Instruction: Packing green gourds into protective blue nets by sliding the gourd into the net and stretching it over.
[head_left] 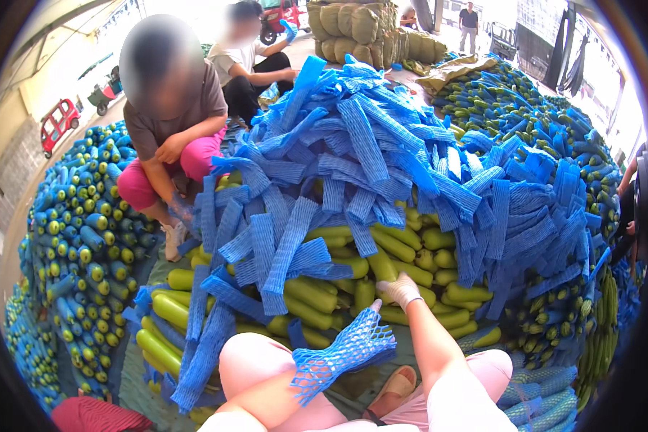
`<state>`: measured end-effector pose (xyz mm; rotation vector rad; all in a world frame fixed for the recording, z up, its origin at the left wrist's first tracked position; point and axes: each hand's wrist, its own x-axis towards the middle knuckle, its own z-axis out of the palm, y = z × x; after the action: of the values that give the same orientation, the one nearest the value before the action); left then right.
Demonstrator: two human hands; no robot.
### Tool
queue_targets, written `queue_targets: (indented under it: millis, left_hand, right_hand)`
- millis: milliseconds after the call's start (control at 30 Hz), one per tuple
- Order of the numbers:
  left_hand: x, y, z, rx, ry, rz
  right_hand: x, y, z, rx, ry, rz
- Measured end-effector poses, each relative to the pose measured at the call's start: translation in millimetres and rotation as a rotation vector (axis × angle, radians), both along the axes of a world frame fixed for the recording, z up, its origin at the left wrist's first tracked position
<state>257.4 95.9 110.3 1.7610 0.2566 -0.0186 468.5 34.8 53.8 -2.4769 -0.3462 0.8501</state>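
A blue foam net sleeve is stretched around my left hand and wrist. Only the fingertips poke out of its far end, so the grip of that hand is hidden. In a pale glove, my right hand is closed on the near end of a long green gourd. This gourd points away from me, tilted on the pile. More smooth green gourds lie around both hands. Just beyond them, loose blue net sleeves are heaped high over the gourds.
At the left, a person in pink trousers crouches by a stack of sleeved gourds; another person sits behind. Sleeved gourds also fill the far right. Large wrapped bales stand at the back. My knees flank the near pile.
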Motion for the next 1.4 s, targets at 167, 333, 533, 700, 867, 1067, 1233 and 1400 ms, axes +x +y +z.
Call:
queue_targets:
  millis: [167,333,533,700,867,1067,1233,1400]
  left_hand:
    - [-4,-9,-6,-0.055,0.083,0.121]
    - [-2,-9,-34,-0.130,-0.001,0.146]
    - [-28,-16,45,-0.854,0.030,0.148]
    - [-26,-19,15,-0.566,0.046,0.242]
    - [-43,-13,34,0.714,-0.388,-0.197]
    - [-57,-19,34,0.508,-0.512,-0.040]
    - [-72,-28,65,0.517,-0.493,-0.081]
    - [-69,-37,70,1.853,-0.469,-0.286]
  right_hand:
    - [-93,-35,41,1.042,1.058,-0.716]
    - [-150,-75,22,1.321,1.131,-0.614]
    - [-203,-107,60,1.262,1.050,-0.672]
    - [-227,-120,50,1.255,0.816,-0.342]
    - [-212,-108,86,1.421,0.368,-0.442]
    - [-213,-93,105,1.174,0.111,-0.314]
    - [-175,-105,79,1.204,-0.075,-0.321]
    - [-151,-100,90,1.103,-0.186,-0.307]
